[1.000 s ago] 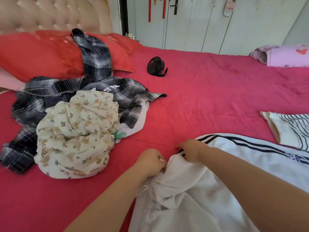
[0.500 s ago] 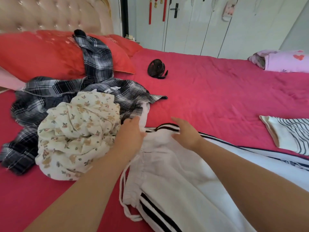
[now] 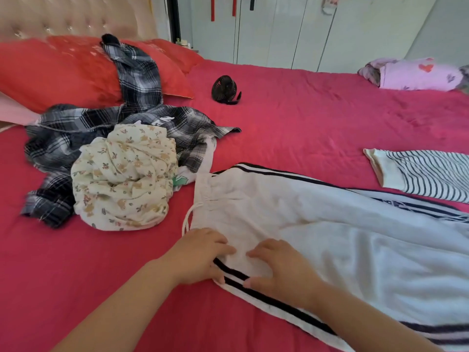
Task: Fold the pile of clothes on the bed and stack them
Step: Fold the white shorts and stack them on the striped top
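Observation:
White trousers [image 3: 317, 219] with black side stripes lie spread flat across the red bed [image 3: 304, 128], waistband and drawstring toward the left. My left hand [image 3: 200, 255] and my right hand [image 3: 279, 268] rest side by side on the near corner of the waist, fingers spread and pressing the cloth by the near stripe. To the left sits the unfolded pile: a crumpled cream floral garment [image 3: 121, 179] on a black-and-white plaid shirt [image 3: 137, 80], with a white piece with green print [image 3: 185, 177] poking out beneath.
A cream top with dark stripes [image 3: 426, 174] lies flat at the right. A small black fan [image 3: 224, 90] stands mid-bed. Red pillows [image 3: 58, 69] line the tufted headboard. A pink bundle [image 3: 416, 73] sits at the far right corner. White wardrobe doors [image 3: 279, 31] stand behind.
My hands held the bunched waist close to me, pushed it away toward the pile and laid it flat. Both hands have now come back to the near corner of the waist.

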Action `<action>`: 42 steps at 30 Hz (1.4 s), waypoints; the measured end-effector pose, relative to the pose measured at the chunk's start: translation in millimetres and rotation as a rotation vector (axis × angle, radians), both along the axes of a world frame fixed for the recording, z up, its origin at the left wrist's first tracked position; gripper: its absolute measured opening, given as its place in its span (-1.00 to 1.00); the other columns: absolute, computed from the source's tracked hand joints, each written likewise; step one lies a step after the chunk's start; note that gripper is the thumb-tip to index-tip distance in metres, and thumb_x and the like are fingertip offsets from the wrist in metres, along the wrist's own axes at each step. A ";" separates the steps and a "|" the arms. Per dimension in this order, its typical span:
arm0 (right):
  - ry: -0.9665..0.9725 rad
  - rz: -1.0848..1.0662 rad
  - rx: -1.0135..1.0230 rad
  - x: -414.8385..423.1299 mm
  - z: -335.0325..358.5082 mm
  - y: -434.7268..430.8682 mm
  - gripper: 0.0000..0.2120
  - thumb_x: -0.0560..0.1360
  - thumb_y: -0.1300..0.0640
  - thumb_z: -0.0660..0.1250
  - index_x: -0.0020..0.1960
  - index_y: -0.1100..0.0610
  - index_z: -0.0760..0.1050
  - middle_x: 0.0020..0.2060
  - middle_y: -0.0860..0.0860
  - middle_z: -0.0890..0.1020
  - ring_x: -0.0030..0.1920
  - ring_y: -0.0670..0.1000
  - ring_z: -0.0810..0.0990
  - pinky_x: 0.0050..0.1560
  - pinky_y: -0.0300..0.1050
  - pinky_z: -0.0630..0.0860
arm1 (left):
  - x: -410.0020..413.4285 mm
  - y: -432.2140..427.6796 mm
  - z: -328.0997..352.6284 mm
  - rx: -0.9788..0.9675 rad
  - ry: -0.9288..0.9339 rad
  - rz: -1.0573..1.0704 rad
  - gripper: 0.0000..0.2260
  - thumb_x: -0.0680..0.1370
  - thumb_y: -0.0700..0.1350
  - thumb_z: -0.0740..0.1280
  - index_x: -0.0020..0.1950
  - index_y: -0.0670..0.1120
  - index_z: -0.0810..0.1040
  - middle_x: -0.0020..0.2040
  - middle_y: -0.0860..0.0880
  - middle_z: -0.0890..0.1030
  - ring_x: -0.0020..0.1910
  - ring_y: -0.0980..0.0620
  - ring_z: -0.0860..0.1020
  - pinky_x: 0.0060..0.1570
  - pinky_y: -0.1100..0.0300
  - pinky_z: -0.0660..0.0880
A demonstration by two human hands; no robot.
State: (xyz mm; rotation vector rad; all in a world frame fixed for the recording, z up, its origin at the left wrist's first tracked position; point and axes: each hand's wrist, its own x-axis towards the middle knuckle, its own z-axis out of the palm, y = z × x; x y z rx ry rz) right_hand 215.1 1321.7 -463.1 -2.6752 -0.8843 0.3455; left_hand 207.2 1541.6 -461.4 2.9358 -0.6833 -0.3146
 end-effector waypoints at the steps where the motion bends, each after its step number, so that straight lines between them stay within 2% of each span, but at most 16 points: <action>1: -0.005 0.015 -0.064 -7.5 -3.2 -2.1 -0.41 0.40 -0.30 0.23 0.36 -0.08 0.35 0.32 -0.09 0.38 0.31 -0.01 0.33 0.32 -0.14 0.27 | -3.1 0.4 -0.4 0.032 -0.005 -0.019 -0.37 0.40 0.25 0.32 0.43 0.16 0.27 0.37 0.13 0.35 0.35 0.09 0.26 0.29 0.15 0.20; 3: -0.085 0.051 -0.156 -19.4 -7.5 -3.2 -0.55 0.48 -0.15 0.19 0.32 -0.04 0.38 0.31 -0.04 0.42 0.31 0.05 0.36 0.30 -0.06 0.32 | -8.8 1.6 1.2 0.110 -0.003 -0.049 -0.41 0.43 0.20 0.31 0.44 0.15 0.27 0.38 0.12 0.35 0.36 0.07 0.26 0.30 0.14 0.24; 5: -0.164 0.064 -0.164 -26.2 -7.4 0.3 -0.69 0.53 0.00 0.12 0.22 0.00 0.44 0.19 -0.03 0.50 0.24 0.07 0.43 0.18 -0.04 0.40 | -15.0 4.7 8.6 0.126 -0.020 -0.023 -0.61 0.53 -0.01 0.26 0.36 0.16 0.39 0.30 0.09 0.45 0.29 0.04 0.37 0.22 0.11 0.36; 8: -0.148 -0.013 0.001 -33.0 0.6 10.5 -0.74 0.57 0.03 0.08 0.15 0.01 0.48 0.06 0.01 0.58 0.10 0.06 0.51 -0.02 -0.10 0.38 | -19.8 13.0 31.1 0.125 -0.138 0.015 -0.84 0.52 -0.06 0.20 0.00 0.06 0.55 -0.05 0.05 0.58 0.01 0.04 0.52 -0.08 0.12 0.46; 12: -0.160 0.031 0.185 -42.1 13.7 20.0 -0.78 0.59 -0.01 0.08 0.06 0.05 0.46 -0.07 0.05 0.61 -0.04 0.08 0.54 -0.22 -0.15 0.23 | -23.9 30.9 56.9 0.173 -0.097 0.093 -0.60 0.42 -0.24 0.16 0.11 0.15 0.54 0.02 0.09 0.58 0.02 0.08 0.52 -0.18 0.22 0.39; 15: -0.009 0.113 0.139 -47.9 14.4 18.3 -0.72 0.58 -0.06 0.11 0.17 0.03 0.47 0.03 0.05 0.62 0.04 0.06 0.55 -0.03 -0.11 0.38 | -35.5 31.9 55.8 0.176 0.146 0.100 -0.55 0.47 -0.26 0.18 0.25 0.17 0.49 0.20 0.12 0.54 0.17 0.08 0.48 0.02 0.21 0.42; 18: 0.044 0.071 0.130 -42.1 12.3 7.3 -0.67 0.59 -0.08 0.12 0.25 0.00 0.48 0.17 -0.06 0.59 0.14 -0.04 0.52 0.13 -0.25 0.34 | -39.3 25.7 49.0 0.114 0.349 0.099 -0.55 0.48 -0.05 0.33 0.36 0.12 0.40 0.33 0.18 0.43 0.33 0.13 0.36 0.26 0.28 0.29; 20: -0.056 -0.063 0.190 -28.6 11.1 -4.3 -0.66 0.59 -0.05 0.12 0.31 -0.02 0.44 0.25 -0.09 0.54 0.22 -0.07 0.48 0.20 -0.30 0.29 | -31.1 20.7 47.8 -0.028 0.334 0.150 -0.55 0.48 0.04 0.34 0.36 0.15 0.40 0.37 0.20 0.39 0.36 0.19 0.30 0.25 0.35 0.20; 23: -0.154 -0.129 0.063 -18.5 -2.8 -20.5 -0.57 0.59 -0.07 0.10 0.44 -0.08 0.24 0.42 -0.03 0.34 0.42 -0.03 0.27 0.38 -0.21 0.17 | -21.4 4.7 37.0 -0.221 0.104 0.214 -0.61 0.54 0.07 0.26 0.38 0.13 0.38 0.41 0.14 0.36 0.39 0.18 0.27 0.28 0.33 0.14; 25: -0.125 -0.056 -0.133 -27.2 -20.3 -23.5 -0.50 0.58 -0.14 0.04 0.50 -0.14 0.06 0.52 -0.02 0.09 0.51 0.02 0.03 0.46 -0.10 0.02 | -23.1 -5.7 18.9 -0.095 0.025 0.146 -0.52 0.56 0.09 0.21 0.47 0.10 0.22 0.49 0.05 0.23 0.46 0.09 0.15 0.40 0.23 0.03; 27: -0.084 0.027 -0.235 -41.5 -34.9 -21.9 -0.45 0.56 -0.23 -0.04 0.50 -0.19 -0.10 0.53 -0.04 -0.09 0.52 0.07 -0.16 0.48 0.01 -0.16 | -29.5 -8.3 -2.3 0.149 0.141 0.076 -0.38 0.54 0.18 0.18 0.52 0.10 0.00 0.55 -0.02 -0.01 0.51 -0.03 -0.03 0.47 0.05 -0.07; 29: -0.074 0.052 -0.225 -45.4 -39.5 -23.6 -0.43 0.54 -0.28 -0.05 0.49 -0.21 -0.13 0.53 -0.05 -0.13 0.52 0.07 -0.21 0.47 0.02 -0.22 | -32.3 -4.9 -12.0 0.260 0.252 0.076 -0.29 0.51 0.27 0.15 0.53 0.12 -0.13 0.55 -0.03 -0.17 0.52 -0.09 -0.15 0.46 -0.03 -0.15; 32: -0.056 0.057 -0.136 -26.4 -26.2 -30.5 -0.45 0.55 -0.22 0.06 0.49 -0.19 -0.01 0.53 -0.06 0.00 0.52 -0.01 -0.06 0.47 -0.14 -0.11 | -18.3 -5.8 -0.7 0.088 0.184 0.084 -0.36 0.50 0.23 0.23 0.51 0.08 0.10 0.51 -0.02 0.11 0.48 -0.04 0.09 0.44 0.08 0.07; 35: -0.111 -0.056 -0.005 15.3 -5.1 -38.7 -0.50 0.56 -0.09 0.16 0.47 -0.06 0.18 0.45 -0.01 0.25 0.44 -0.06 0.20 0.40 -0.29 0.04 | 11.0 -11.5 18.8 -0.098 0.063 0.172 -0.45 0.52 0.16 0.26 0.47 0.05 0.23 0.47 0.05 0.23 0.45 0.07 0.19 0.40 0.20 0.12; 38: -0.180 -0.165 -0.021 68.8 10.3 -54.1 -0.58 0.57 0.02 0.19 0.41 0.04 0.31 0.36 0.05 0.39 0.35 0.03 0.36 0.36 -0.22 0.16 | 48.1 -15.6 28.7 -0.119 -0.052 0.229 -0.57 0.57 0.07 0.22 0.43 0.02 0.31 0.42 0.01 0.33 0.39 0.04 0.28 0.35 0.17 0.23; 42: -0.193 -0.331 -0.095 140.4 16.2 -77.3 -0.61 0.58 0.09 0.18 0.40 0.08 0.34 0.34 0.09 0.41 0.34 0.08 0.37 0.36 -0.11 0.26 | 101.0 -16.9 25.8 -0.159 -0.162 0.360 -0.68 0.61 -0.11 0.15 0.37 -0.07 0.39 0.33 -0.09 0.42 0.31 -0.07 0.38 0.26 0.13 0.28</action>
